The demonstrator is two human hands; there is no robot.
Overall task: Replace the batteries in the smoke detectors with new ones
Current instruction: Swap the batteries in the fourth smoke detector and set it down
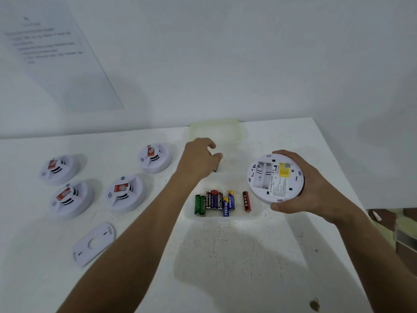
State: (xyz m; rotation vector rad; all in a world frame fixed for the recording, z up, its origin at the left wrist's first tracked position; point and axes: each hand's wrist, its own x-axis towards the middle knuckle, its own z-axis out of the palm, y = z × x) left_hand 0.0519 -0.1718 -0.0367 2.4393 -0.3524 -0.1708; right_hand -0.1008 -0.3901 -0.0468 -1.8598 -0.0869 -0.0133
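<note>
Though clear, tray (259, 213): 8 batteries (214, 202).

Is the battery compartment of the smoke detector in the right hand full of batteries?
No, the smoke detector held by the right hand shows an open compartment with bare slots and no batteries in it.
</note>
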